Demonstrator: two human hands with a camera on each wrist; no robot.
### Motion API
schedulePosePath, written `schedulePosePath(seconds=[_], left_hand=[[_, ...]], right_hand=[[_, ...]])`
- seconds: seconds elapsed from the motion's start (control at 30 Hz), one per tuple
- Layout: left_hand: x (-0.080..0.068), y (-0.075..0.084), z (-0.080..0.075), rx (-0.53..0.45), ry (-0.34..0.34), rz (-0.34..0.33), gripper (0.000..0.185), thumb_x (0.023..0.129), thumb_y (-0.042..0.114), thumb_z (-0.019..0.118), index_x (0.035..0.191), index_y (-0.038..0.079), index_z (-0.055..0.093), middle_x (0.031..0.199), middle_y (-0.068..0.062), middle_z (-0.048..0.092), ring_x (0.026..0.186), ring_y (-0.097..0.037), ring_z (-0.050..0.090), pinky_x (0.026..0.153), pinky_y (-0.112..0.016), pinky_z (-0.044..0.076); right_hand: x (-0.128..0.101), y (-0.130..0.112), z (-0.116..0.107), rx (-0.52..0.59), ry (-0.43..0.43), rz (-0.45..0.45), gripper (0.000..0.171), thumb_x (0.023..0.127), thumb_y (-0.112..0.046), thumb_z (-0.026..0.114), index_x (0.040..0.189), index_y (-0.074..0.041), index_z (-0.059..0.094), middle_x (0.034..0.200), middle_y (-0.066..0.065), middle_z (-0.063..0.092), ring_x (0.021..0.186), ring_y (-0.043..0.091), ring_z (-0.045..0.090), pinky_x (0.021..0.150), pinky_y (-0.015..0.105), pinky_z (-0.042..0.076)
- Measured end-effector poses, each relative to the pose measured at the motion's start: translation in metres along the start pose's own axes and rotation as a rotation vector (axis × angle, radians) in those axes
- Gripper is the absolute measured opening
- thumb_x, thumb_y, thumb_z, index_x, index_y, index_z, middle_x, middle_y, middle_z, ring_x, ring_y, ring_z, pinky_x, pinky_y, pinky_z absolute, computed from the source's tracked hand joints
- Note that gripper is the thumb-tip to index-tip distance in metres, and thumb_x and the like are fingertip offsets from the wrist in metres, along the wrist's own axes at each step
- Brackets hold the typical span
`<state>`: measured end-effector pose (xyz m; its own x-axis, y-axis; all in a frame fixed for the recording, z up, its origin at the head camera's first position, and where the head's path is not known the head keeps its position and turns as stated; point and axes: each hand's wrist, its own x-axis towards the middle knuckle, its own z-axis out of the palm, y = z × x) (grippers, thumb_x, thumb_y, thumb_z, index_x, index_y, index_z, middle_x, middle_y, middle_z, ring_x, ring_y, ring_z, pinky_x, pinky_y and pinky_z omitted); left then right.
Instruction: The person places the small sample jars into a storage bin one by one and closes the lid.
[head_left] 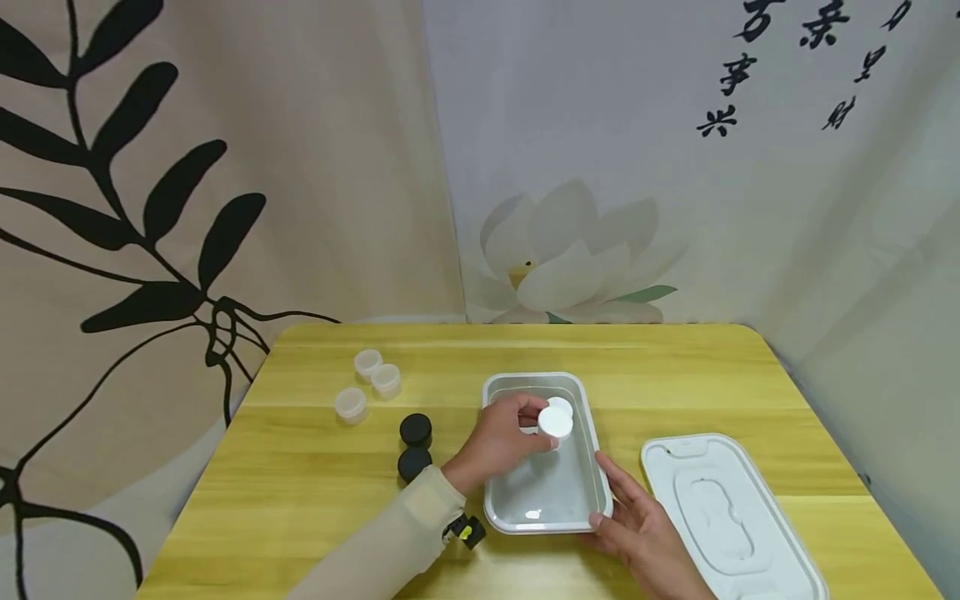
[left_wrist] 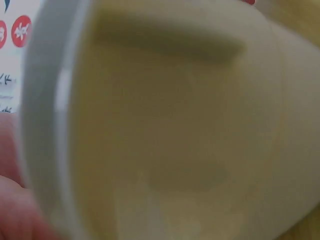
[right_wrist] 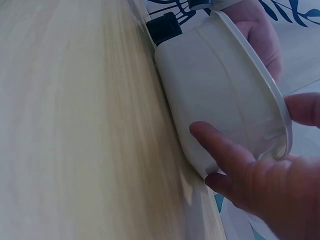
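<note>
Left hand [head_left: 506, 433] reaches over the white tray [head_left: 525, 502], thumb and forefinger pinching a white round container [head_left: 555, 423] between them. Container position: above the upper half of the tray interior, within the outline of the rim as seen from the head view. Contact between its base and the tray floor: cannot tell. A second white round container [head_left: 561, 406] shows just beyond the first, partly hidden by it; whether the two touch is not clear.

Right hand [head_left: 637, 525] holds the tray at its near right corner. Thumb lies at the rim, other fingers lie against the outer wall; the right wrist view shows the fingertips on that wall.

Left wrist view: pale surface fills most of the field, blurred.

Surroundings on the wooden table [head_left: 645, 375]: two black round containers [head_left: 415, 430] left of the tray, one nearer the person than the other, near the left forearm. Three translucent cups [head_left: 351, 405] farther left and back, two close together, the third a little nearer the person. White lid [head_left: 723, 500] to the right of the tray, beside the right hand, raised outline on its upper face.
</note>
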<state>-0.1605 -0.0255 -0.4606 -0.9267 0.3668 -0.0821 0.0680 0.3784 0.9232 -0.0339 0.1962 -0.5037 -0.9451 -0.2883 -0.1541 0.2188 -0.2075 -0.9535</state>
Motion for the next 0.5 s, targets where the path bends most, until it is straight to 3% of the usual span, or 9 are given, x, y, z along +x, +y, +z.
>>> schedulePosePath(seconds=[0.17,0.5], left_hand=[[0.000,0.003,0.010,0.032,-0.007,-0.013,0.041,0.083,0.011,0.089,0.119,0.008,0.070,0.111,-0.003,0.075,0.106,-0.019,0.071,0.089,-0.034,0.060],[0.001,0.006,0.019,0.151,-0.016,-0.034,0.040,0.080,0.006,0.089,0.114,0.006,0.068,0.105,-0.003,0.072,0.098,-0.015,0.064,0.085,-0.031,0.056]], right_hand=[[-0.002,0.004,-0.002,0.018,-0.017,-0.014,0.081,0.105,0.001,0.056,0.171,-0.010,0.009,0.161,-0.023,0.040,0.139,0.015,0.056,0.102,0.049,0.059],[-0.001,0.003,-0.002,0.030,-0.018,0.013,0.082,0.105,-0.001,0.057,0.171,-0.014,0.011,0.160,-0.025,0.039,0.138,0.010,0.056,0.102,0.048,0.059]])
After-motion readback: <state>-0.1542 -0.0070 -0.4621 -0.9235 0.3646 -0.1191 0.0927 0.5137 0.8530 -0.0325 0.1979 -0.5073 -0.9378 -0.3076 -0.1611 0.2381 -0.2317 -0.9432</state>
